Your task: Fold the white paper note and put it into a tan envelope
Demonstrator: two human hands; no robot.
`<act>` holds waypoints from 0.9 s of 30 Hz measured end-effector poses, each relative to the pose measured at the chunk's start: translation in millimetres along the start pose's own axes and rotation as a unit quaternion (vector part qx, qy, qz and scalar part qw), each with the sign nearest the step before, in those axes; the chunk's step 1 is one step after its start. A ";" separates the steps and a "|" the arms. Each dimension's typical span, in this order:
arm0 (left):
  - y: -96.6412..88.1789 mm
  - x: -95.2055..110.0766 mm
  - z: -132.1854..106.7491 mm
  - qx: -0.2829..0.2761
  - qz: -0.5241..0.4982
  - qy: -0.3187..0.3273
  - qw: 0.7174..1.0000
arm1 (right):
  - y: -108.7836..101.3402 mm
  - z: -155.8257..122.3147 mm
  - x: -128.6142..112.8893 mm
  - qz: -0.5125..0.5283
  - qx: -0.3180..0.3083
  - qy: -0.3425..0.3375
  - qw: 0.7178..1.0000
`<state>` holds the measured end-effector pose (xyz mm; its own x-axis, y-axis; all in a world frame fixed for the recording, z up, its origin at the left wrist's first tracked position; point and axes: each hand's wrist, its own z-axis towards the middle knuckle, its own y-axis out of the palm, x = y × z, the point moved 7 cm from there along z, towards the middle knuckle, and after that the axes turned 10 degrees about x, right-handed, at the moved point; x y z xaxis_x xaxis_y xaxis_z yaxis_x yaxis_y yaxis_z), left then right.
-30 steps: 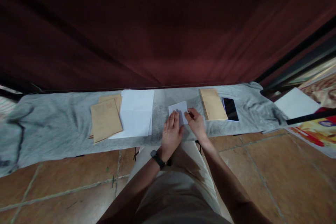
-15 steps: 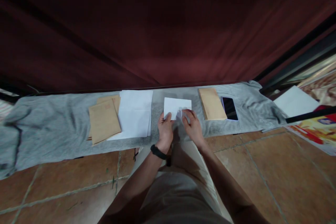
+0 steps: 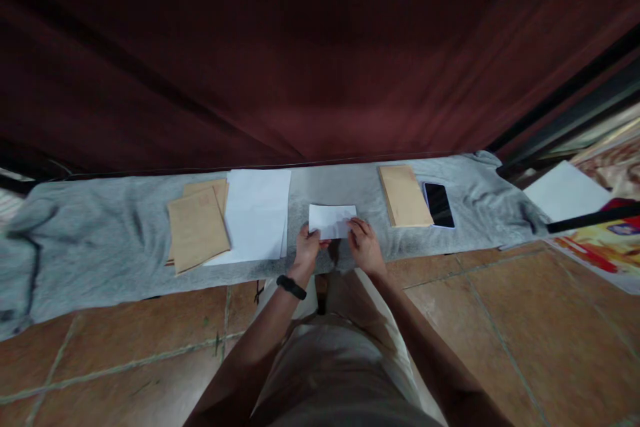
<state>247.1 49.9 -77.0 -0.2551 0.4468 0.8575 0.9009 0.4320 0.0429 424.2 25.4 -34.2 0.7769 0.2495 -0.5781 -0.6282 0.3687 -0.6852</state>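
A small folded white paper [image 3: 331, 219] lies on the grey cloth [image 3: 100, 240] in front of me. My left hand [image 3: 307, 248], with a black band on the wrist, pinches the paper's near left corner. My right hand [image 3: 366, 245] grips its near right edge with curled fingers. Both hands are closed on the paper.
Left of the paper lie white sheets [image 3: 257, 213] and a stack of brown envelopes [image 3: 197, 227]. To the right are more brown envelopes [image 3: 404, 195] and a dark phone [image 3: 439, 204]. A dark red curtain [image 3: 300, 53] hangs behind; tiled floor [image 3: 500, 320] lies below.
The paper was turned from upright to lying wide, then drawn a little nearer. My left hand went from flat on it to pinching its left corner; my right hand shifted to its right edge.
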 end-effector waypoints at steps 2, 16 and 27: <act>0.1 -0.2 1.0 -0.005 0.009 0.001 1.000 | 5.3 -0.5 -3.5 -0.001 -0.006 -0.015 1.000; 4.1 -5.6 -8.9 -0.058 -0.048 0.024 0.997 | 28.7 -5.6 -2.5 -0.056 -0.037 -0.058 0.996; -0.8 -1.0 -1.8 -0.072 0.067 0.023 0.995 | 30.7 -9.6 -6.1 -0.066 -0.050 -0.072 0.994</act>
<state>247.2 47.7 -77.0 -0.1152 0.4546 0.8832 0.9674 0.2531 -0.0040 399.7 26.6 -56.0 0.8461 0.3327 -0.4163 -0.5162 0.3170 -0.7957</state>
